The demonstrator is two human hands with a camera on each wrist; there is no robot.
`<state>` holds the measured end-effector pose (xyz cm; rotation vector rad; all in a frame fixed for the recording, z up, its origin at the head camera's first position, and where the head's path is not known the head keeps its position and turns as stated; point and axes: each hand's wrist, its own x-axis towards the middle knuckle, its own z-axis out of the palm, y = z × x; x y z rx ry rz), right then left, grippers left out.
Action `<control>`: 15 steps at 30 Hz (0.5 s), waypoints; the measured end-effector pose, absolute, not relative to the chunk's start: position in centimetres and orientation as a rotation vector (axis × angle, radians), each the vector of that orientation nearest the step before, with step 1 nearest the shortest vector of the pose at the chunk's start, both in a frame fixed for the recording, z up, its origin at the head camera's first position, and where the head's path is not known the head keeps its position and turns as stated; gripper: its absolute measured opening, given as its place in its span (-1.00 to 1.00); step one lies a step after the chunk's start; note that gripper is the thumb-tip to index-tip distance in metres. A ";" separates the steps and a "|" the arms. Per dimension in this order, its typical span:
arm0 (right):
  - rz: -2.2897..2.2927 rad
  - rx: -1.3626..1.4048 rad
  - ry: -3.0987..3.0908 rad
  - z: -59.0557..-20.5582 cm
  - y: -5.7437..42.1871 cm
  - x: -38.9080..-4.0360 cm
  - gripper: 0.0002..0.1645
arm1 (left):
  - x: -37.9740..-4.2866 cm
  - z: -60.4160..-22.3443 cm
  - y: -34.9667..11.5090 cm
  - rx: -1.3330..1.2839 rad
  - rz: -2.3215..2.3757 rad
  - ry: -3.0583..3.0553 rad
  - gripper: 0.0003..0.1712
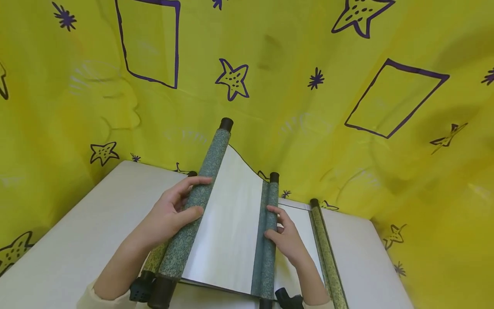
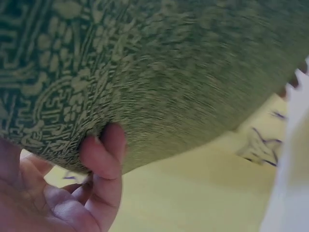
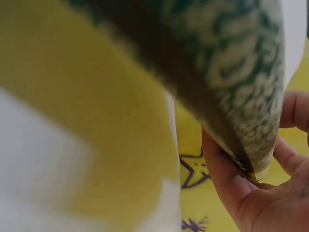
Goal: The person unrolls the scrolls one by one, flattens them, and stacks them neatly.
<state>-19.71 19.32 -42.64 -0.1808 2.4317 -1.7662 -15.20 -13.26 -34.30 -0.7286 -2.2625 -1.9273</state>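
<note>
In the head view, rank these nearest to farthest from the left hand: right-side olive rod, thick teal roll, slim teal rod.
1. Thick teal roll: gripped by the left hand.
2. Slim teal rod: across the white sheet.
3. Right-side olive rod: farther right, past the right hand.

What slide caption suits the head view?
Left hand and right hand hold a green scroll partly unrolled over a yellow scroll on a white table.

On the left of the green scroll (image 1: 227,231), a hand could pass over the white table (image 1: 85,223), but close to the scroll the left hand (image 1: 166,219) and forearm (image 1: 121,264) block the way. On the scroll's right, the right hand (image 1: 287,240) and, lower, the olive roller (image 1: 327,253) are obstacles; behind it hangs the yellow cloth (image 1: 270,124).
</note>
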 end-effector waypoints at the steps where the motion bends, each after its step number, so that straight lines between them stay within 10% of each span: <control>1: -1.743 -0.180 2.445 -42.4 19.7 -19.7 -0.18 | -15.2 -34.6 -13.4 -0.699 -1.900 -2.292 -0.42; 15: -1.440 -0.185 2.632 -39.8 23.0 -18.8 -0.22 | -16.1 -37.3 -14.1 -0.676 -1.554 -2.631 -0.50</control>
